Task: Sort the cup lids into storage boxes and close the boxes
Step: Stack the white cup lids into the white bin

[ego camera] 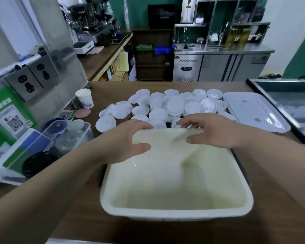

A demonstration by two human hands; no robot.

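Fingers (141, 125) on both hands are spread and loosely curved, gripping nothing; whether they touch the far rim I cannot tell. The left hand (128, 138) and right hand (217, 132) hover over the far edge of the empty storage box (176, 213), set close in at 6 o'clock, probably so lids can be raked straight in. The cup lids (174, 106) lie heaped at 12 o'clock, just beyond it. The box lid (253, 111) lies flat at 2 o'clock, apparently parked until closing.
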